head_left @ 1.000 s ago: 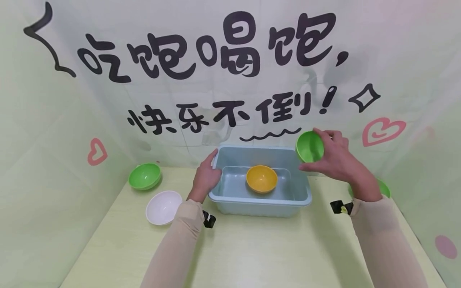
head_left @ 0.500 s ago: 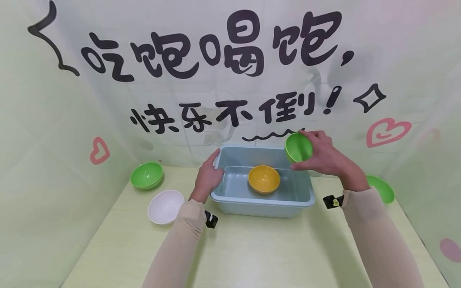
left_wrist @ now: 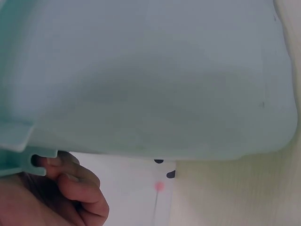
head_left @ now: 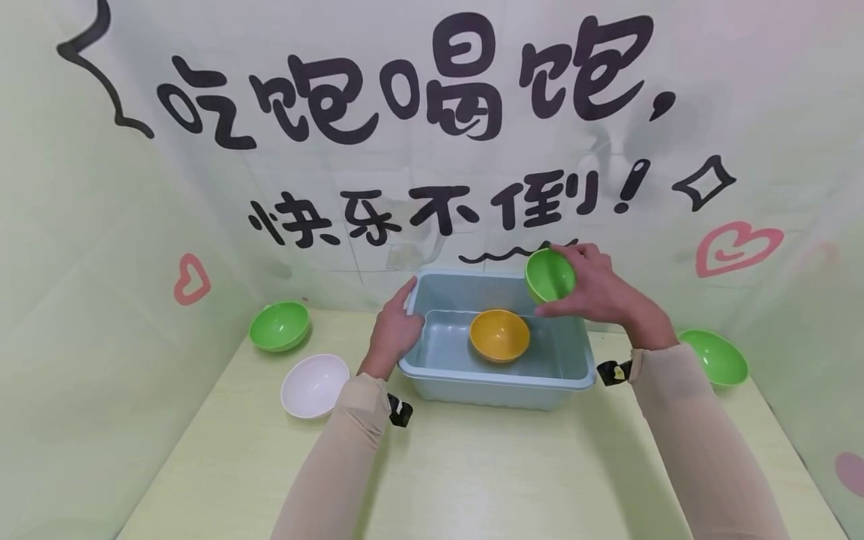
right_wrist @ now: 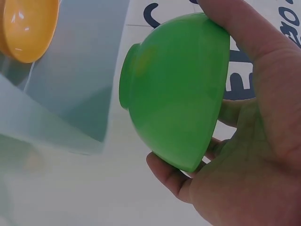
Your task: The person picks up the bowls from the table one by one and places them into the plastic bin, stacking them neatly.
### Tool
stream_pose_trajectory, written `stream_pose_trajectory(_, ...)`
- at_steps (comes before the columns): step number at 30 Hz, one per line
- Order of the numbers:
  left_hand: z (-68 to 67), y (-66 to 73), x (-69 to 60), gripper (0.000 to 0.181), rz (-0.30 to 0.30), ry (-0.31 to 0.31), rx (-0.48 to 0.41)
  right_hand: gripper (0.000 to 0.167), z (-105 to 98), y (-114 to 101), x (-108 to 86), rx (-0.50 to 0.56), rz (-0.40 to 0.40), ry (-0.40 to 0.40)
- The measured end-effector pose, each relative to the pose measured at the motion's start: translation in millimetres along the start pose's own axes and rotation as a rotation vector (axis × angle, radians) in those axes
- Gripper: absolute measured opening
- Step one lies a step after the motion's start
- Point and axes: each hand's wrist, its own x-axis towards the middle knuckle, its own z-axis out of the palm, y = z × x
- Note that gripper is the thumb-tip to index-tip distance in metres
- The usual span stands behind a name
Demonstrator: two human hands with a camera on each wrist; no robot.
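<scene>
A light blue bin [head_left: 496, 381] stands on the table with a yellow bowl [head_left: 499, 335] inside it. My left hand [head_left: 394, 330] grips the bin's left rim; in the left wrist view its curled fingers [left_wrist: 80, 188] are under the rim beside the bin's outer wall [left_wrist: 155, 94]. Above the bin's right back part, my right hand [head_left: 601, 289] holds a small green bowl [head_left: 550, 276] by its rim, tilted with its opening toward the head camera. The right wrist view shows thumb and fingers across the rim of that green bowl [right_wrist: 174, 89].
On the table's left are a green bowl [head_left: 280, 326] and a white bowl [head_left: 314, 385], the latter near my left sleeve. Another green bowl [head_left: 717, 358] sits at the right, partly behind my right sleeve. A printed cloth wall [head_left: 378, 165] rises behind the bin.
My right hand has moved left with the small green bowl, from the bin's right edge to above its inside. The left hand keeps its hold on the rim.
</scene>
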Motion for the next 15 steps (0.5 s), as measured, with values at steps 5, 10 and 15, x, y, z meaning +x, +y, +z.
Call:
stream_pose_trajectory(5,-0.6,0.1,0.3,0.076,-0.003,-0.002,-0.001,0.109,2,-2,5.0,0.005,-0.014,-0.010)
stream_pose_trajectory(10,0.0,-0.6,1.0,0.076,-0.006,-0.003,-0.004,0.109,6,-5,12.9,-0.003,-0.030,-0.026)
stream_pose_trajectory(15,1.0,-1.3,1.2,0.076,0.001,0.003,-0.013,0.109,10,-9,21.3,-0.012,-0.066,-0.026)
